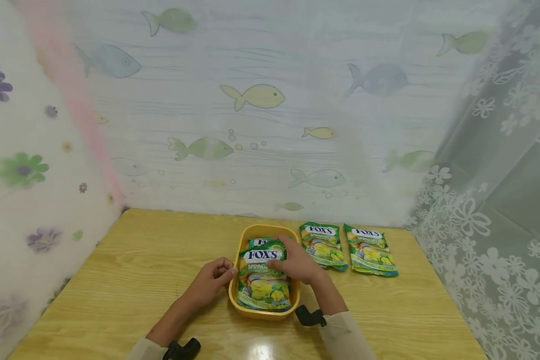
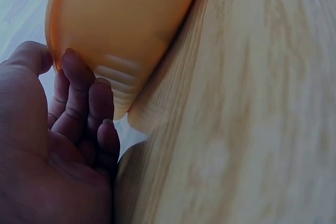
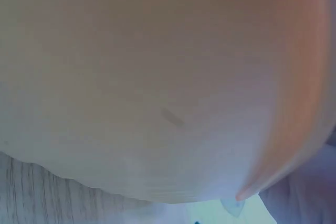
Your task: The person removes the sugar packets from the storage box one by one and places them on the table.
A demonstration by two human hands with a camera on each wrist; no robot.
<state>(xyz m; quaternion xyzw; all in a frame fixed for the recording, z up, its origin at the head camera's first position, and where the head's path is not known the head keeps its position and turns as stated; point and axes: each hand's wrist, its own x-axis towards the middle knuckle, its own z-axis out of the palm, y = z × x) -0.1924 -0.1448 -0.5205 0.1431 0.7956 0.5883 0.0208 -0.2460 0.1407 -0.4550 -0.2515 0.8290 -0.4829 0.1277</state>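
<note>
1. Head view: a yellow tray (image 1: 252, 310) stands on the wooden table (image 1: 130, 270), near the middle and closer to the back edge than to the front one.
2. Head view: a candy bag (image 1: 262, 280) lies on top in the tray, with a second bag (image 1: 257, 242) partly showing beneath it at the far end of the tray.
3. Head view: the right hand (image 1: 297, 262) rests on the top candy bag, fingers laid over its upper right part; whether they pinch the bag or only press on it cannot be told.
4. Head view: the left hand (image 1: 212, 278) is at the left wall of the tray, fingers loosely curled, tips touching the rim.
5. Head view: two more bags (image 1: 324, 245) (image 1: 371, 250) lie flat side by side on the table, just to the right of the tray, towards the back edge.
6. Left wrist view: the left hand's fingers (image 2: 79, 95) are curled and close together, tips against the outer wall of the tray (image 2: 126, 24); the thumb (image 2: 29, 56) lies near the rim.
7. Right wrist view: the tray wall (image 3: 157, 77) fills the frame, blurred; the fingers do not show.
</note>
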